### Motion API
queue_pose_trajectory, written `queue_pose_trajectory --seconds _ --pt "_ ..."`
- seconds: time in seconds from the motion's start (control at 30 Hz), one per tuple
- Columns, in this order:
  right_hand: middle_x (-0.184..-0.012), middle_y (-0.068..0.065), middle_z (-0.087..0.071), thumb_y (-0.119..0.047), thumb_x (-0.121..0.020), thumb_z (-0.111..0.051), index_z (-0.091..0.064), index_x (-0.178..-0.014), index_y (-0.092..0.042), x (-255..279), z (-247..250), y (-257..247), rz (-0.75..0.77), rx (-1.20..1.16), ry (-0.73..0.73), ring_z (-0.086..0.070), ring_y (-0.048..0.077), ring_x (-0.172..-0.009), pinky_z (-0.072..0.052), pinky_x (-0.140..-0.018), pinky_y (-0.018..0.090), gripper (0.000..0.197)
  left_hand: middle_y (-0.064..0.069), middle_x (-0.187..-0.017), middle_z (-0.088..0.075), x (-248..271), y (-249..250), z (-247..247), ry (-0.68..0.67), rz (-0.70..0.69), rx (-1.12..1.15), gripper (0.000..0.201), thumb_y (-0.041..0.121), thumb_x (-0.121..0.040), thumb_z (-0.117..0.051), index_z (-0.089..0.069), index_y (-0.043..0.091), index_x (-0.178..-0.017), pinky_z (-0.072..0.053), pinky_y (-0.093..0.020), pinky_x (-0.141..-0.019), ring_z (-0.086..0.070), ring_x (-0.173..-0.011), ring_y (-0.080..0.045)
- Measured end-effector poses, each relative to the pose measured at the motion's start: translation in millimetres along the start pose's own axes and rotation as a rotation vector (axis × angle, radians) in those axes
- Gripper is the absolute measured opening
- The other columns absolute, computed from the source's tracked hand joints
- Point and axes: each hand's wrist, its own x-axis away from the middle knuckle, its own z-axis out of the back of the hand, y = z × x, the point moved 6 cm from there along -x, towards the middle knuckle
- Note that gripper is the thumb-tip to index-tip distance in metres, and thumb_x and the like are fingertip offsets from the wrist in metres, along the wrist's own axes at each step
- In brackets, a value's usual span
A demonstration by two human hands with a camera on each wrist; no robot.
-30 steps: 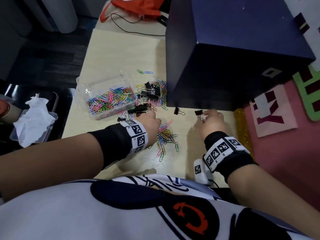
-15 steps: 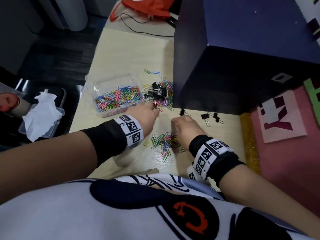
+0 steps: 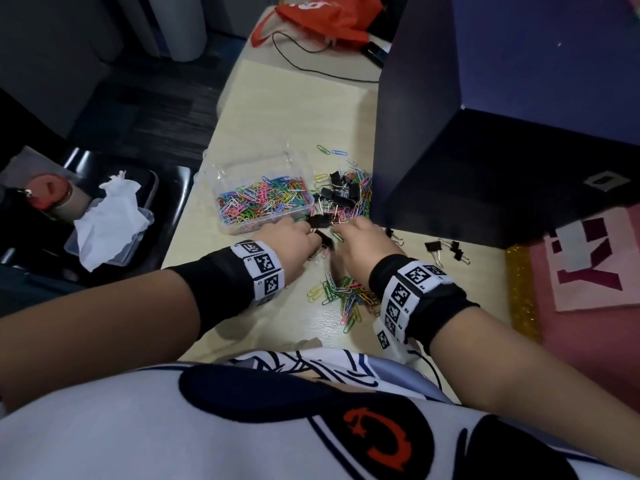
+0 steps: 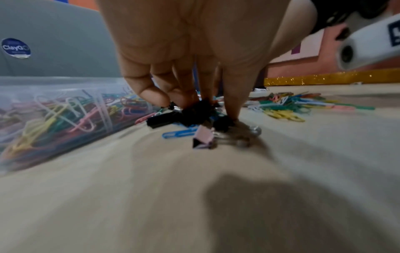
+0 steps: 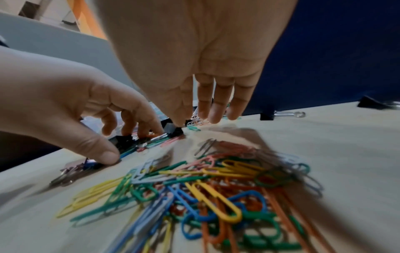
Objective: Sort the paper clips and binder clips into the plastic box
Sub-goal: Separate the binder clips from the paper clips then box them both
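A clear plastic box (image 3: pixel 249 168) (image 4: pixel 65 82) holds several coloured paper clips. To its right lies a mixed heap of black binder clips and paper clips (image 3: pixel 343 194). My left hand (image 3: pixel 313 237) (image 4: pixel 201 106) sits beside the box's near right corner, fingers and thumb curled down onto a cluster of black binder clips (image 4: pixel 190 114). My right hand (image 3: pixel 341 230) (image 5: pixel 201 116) is close beside it, with straight fingers touching clips on the table. A loose pile of paper clips (image 3: pixel 346 296) (image 5: pixel 205 188) lies under my right wrist. A few binder clips (image 3: pixel 434 247) lie apart to the right.
A large dark blue box (image 3: pixel 485 150) stands right behind the heap and walls off the right. A red bag (image 3: pixel 329 15) and a black cable (image 3: pixel 311 64) lie at the far end. Left of the table edge, a tissue (image 3: pixel 110 216) rests on a dark seat.
My right hand has moved left, from the binder clips by the blue box to beside my left hand. My left hand has stayed by the box, fingers now down on the black clips.
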Motion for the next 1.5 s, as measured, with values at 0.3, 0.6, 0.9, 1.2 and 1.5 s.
queue_pose_trajectory --seconds 0.3,0.6,0.9,1.2,1.5 --pt "-0.125 0.006 -0.047 -0.025 -0.089 -0.054 -0.044 -0.134 -0.026 -12 -13 -20 0.080 0.138 0.032 -0.045 0.030 -0.119 -0.045 -0.094 0.041 0.046 -0.005 -0.108 -0.059 4 -6 2 0.061 -0.037 0.090 0.026 0.028 -0.087 -0.057 -0.057 0.020 -0.113 -0.048 -0.043 -0.089 -0.054 -0.107 -0.029" --pt "-0.114 0.008 -0.052 -0.018 -0.090 -0.049 -0.057 -0.113 -0.015 -9 -4 -12 0.057 0.107 0.077 -0.052 0.030 -0.107 -0.045 -0.082 0.037 0.024 -0.001 -0.108 -0.063 2 -18 20 0.180 -0.025 0.283 0.027 0.031 -0.088 -0.063 -0.057 0.024 -0.113 -0.045 -0.032 -0.084 -0.057 -0.104 -0.023" --pt "-0.122 0.006 -0.046 -0.016 -0.085 -0.062 -0.051 -0.119 -0.017 1 -8 -8 0.004 0.040 0.020 -0.055 0.029 -0.104 -0.048 -0.084 0.036 0.035 -0.001 -0.109 -0.061 4 -17 31 0.249 -0.043 0.334 0.025 0.029 -0.087 -0.064 -0.059 0.020 -0.110 -0.042 -0.028 -0.082 -0.058 -0.100 -0.021" --pt "-0.101 -0.008 -0.061 -0.022 -0.088 -0.063 -0.055 -0.105 -0.030 24 13 31 -0.200 -0.384 0.256 -0.058 0.013 -0.083 -0.049 -0.079 0.028 0.020 0.000 -0.112 -0.068 1 -7 42 0.223 -0.058 0.271 0.028 0.023 -0.096 -0.048 -0.060 0.020 -0.122 -0.049 -0.031 -0.083 -0.062 -0.102 -0.023" --pt "-0.130 0.007 -0.044 -0.023 -0.091 -0.053 -0.057 -0.121 -0.023 47 30 86 -0.465 -0.153 0.469 -0.041 0.028 -0.121 -0.036 -0.103 0.039 0.030 -0.002 -0.118 -0.063 -4 0 41 0.228 -0.113 0.259 0.031 0.027 -0.098 -0.049 -0.062 0.024 -0.125 -0.047 -0.035 -0.093 -0.057 -0.112 -0.023"
